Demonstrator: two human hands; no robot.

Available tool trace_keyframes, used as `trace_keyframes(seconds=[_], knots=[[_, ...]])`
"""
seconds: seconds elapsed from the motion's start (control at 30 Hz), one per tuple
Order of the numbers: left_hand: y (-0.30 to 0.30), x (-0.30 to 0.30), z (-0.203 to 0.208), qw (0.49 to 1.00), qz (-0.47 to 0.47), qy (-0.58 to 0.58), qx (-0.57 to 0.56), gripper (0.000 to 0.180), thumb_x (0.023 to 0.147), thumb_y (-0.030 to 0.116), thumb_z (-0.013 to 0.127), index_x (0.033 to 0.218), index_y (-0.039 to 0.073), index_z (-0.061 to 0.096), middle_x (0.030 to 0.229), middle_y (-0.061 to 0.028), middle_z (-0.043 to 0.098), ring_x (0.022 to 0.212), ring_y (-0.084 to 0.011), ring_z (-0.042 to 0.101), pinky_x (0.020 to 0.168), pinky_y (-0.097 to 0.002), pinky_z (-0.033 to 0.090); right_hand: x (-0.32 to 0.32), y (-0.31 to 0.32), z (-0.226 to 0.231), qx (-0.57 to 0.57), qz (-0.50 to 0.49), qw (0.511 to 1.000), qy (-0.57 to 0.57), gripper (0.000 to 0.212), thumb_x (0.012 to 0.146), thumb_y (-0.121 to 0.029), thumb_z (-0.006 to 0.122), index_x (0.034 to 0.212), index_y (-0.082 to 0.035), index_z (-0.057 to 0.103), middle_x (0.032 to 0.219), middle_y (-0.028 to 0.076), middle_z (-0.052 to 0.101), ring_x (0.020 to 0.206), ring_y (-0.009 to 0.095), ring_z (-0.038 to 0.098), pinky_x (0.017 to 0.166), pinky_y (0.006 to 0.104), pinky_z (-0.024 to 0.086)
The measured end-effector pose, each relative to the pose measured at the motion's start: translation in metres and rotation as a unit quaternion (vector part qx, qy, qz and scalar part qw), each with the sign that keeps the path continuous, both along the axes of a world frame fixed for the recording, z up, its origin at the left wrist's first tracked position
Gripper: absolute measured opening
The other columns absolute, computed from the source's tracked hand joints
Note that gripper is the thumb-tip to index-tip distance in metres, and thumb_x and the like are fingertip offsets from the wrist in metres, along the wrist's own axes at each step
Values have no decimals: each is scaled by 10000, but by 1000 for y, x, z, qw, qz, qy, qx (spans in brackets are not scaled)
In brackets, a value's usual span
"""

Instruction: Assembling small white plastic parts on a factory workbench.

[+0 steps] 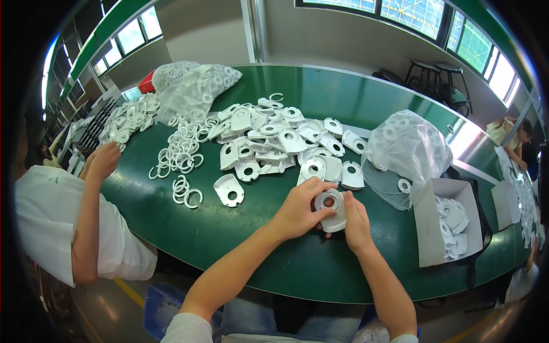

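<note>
1. Both hands are closed on one white plate (pixel 337 224), so neither one's free. Left hand (pixel 300 208) has its thumb across the front near the round hole, fingers curled over the top edge. Right hand (pixel 355 220) cups the opposite side. Looks to me like one side pinches while the other braces, so the piece can't twist.

2. That plate sits between the hands, over the near part of the green table (pixel 171 228), hole side facing up toward the camera. Probably held that way to keep the hole in plain sight. Can't tell if the ring around the hole is separate.

3. Just beyond the hands is a big heap of similar plates (pixel 289 141), likely dumped there because it's an easy reach. One loose plate (pixel 230 191) lies apart, left of the hands.

4. Left of the heap there's a scatter of open rings (pixel 186 143), mostly separate from the plates, maybe so they don't tangle. Behind them, a clear bag (pixel 197 91) full of rings.

5. Over on the right, another clear bag (pixel 420 146) slumps next to a white box (pixel 430 228) of white parts; those walls presumably stop them sliding about.

6. Far left, a co-worker (pixel 57 211) sits by another pile.
</note>
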State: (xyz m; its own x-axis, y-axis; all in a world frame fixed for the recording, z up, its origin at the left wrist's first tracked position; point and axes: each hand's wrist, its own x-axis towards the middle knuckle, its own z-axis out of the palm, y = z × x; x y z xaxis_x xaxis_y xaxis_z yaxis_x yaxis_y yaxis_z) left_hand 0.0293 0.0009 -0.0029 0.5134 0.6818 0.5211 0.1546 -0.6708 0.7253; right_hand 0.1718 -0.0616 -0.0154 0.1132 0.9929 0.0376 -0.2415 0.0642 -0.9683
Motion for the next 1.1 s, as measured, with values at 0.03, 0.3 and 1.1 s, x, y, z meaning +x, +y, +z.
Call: trace_keyframes(seconds=[0.03, 0.3, 1.1], knots=[[4, -4, 3, 994, -61, -7, -86, 185, 845, 69, 622, 1016, 3, 642, 853, -47, 598, 794, -123, 579, 646, -255, 464, 5, -1, 4, -19, 41, 999, 17, 412, 1013, -340, 337, 968, 7, 555, 789, 80, 628, 599, 145, 627, 414, 242, 464], [30, -16, -7, 997, 43, 16, -54, 184, 794, 119, 700, 951, 25, 686, 764, -51, 586, 672, -116, 548, 594, -252, 450, 43, -27, 59, -9, -78, 970, -232, 329, 962, -312, 483, 1085, -25, 587, 845, 86, 644, 597, 147, 644, 425, 226, 458], [30, -15, -6, 985, 137, -101, -25, 43, 838, 22, 621, 875, 3, 614, 866, -74, 631, 681, -180, 601, 564, -265, 473, 249, -125, 61, -132, -348, 898, -235, 150, 838, -132, 590, 944, -27, 605, 784, 35, 612, 601, 98, 576, 466, 234, 437]])
